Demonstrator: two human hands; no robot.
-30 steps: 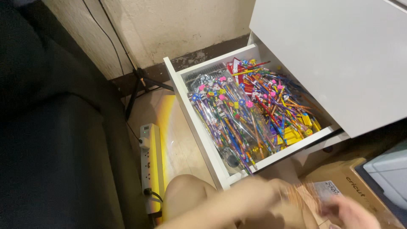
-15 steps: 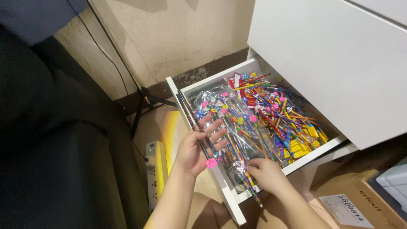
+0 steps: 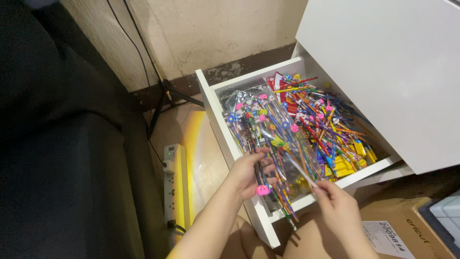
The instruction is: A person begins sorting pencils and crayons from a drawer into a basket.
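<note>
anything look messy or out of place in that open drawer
Yes. The white drawer is heaped with a loose, crisscrossed tangle of colourful pencils, not sorted rows. A few in the left hand stick out over the front edge. The right hand pinches one pale stick. Nothing looks broken or spilled on the floor.

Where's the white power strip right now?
In the head view, the white power strip lies on the floor left of the open white drawer, beside the dark sofa.
</note>
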